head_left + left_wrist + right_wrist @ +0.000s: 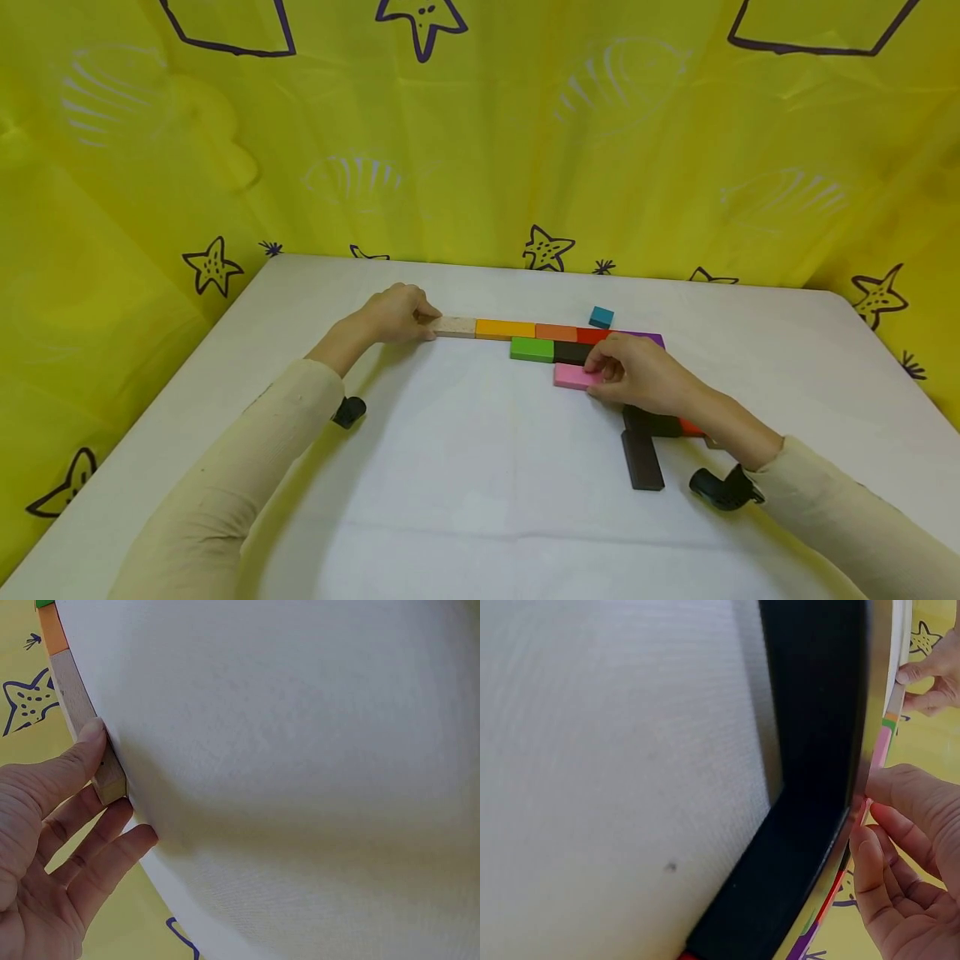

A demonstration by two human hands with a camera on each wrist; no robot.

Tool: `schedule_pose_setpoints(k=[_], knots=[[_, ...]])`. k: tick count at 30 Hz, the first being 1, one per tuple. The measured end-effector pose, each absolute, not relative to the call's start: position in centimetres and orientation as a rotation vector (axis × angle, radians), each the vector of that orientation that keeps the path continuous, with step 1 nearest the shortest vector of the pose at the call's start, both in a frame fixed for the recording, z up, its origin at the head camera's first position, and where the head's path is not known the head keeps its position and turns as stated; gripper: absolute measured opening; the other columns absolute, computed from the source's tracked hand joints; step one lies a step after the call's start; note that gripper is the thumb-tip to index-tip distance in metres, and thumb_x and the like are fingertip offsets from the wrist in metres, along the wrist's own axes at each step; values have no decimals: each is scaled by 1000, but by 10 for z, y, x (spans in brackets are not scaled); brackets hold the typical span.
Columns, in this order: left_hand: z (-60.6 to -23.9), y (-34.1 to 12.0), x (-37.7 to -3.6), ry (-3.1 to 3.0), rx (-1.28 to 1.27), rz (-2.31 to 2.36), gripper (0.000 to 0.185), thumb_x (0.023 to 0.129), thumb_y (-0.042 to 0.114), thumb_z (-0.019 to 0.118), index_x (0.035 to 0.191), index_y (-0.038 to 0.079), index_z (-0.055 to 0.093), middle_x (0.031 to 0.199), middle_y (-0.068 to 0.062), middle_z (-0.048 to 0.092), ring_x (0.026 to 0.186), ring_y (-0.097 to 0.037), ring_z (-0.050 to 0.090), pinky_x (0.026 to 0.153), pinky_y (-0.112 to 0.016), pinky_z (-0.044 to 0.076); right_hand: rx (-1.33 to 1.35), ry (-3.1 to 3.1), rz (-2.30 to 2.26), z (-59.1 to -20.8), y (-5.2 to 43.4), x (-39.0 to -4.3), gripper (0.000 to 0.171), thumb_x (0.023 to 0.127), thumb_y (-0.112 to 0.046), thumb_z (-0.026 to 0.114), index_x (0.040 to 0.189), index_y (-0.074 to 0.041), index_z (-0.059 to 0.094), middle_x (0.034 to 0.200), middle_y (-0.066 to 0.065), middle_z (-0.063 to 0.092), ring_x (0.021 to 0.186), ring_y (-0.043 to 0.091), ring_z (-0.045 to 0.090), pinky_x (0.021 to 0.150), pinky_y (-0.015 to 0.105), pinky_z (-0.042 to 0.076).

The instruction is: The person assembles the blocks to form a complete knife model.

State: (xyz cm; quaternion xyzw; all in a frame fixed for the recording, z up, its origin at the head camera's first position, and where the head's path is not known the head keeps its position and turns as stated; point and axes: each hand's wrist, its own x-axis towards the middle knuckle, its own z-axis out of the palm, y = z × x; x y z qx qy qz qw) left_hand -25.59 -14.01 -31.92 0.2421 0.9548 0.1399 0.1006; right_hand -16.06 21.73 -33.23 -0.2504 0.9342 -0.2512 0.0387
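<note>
A row of flat coloured blocks lies across the white table (pixel 465 500): natural wood (pixel 453 327), yellow-orange (pixel 505 329), orange (pixel 556 332), red (pixel 592 336) and purple (pixel 643 337). Against its near side lie a green block (pixel 532 349) and a dark one (pixel 570 352). My left hand (pixel 427 323) touches the left end of the wood block (pixel 75 705), thumb on its side, fingers fairly straight (pixel 112 825). My right hand (pixel 596 375) pinches the right end of a pink block (pixel 573 377) lying flat just in front of the dark one; the right wrist view shows thumb and fingers (pixel 877 847) closing on its edge (pixel 883 746).
A small teal cube (pixel 601 317) sits alone behind the row. Two dark brown blocks (pixel 642 458) form an L under my right wrist, with a red-orange block (pixel 690 429) partly hidden beside them. Yellow star-print cloth (pixel 480 167) walls in the table's far and side edges.
</note>
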Motion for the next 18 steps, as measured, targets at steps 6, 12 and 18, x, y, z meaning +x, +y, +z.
schedule_pose_setpoints(k=[6, 12, 18], knots=[[-319, -140, -256, 2818, 725, 413, 40, 82, 20, 77, 119, 8, 68, 91, -4, 63, 80, -19, 48, 68, -32, 39, -777, 2882, -759, -334, 215, -162, 21, 77, -15, 81, 93, -10, 69, 78, -4, 59, 74, 15, 53, 66, 24, 48], [-320, -141, -257, 2821, 740, 414, 40, 81, 20, 77, 119, 9, 69, 93, -4, 64, 81, -19, 50, 68, -32, 40, -793, 2888, -753, -334, 214, -164, 20, 76, -14, 81, 91, -10, 68, 77, -4, 58, 73, 15, 53, 66, 24, 48], [-320, -142, -258, 2824, 744, 416, 39, 81, 20, 77, 119, 10, 69, 94, -3, 64, 83, -19, 51, 70, -33, 41, -806, 2894, -752, -332, 212, -165, 20, 76, -12, 81, 91, -9, 68, 77, -4, 58, 74, 16, 53, 67, 24, 48]])
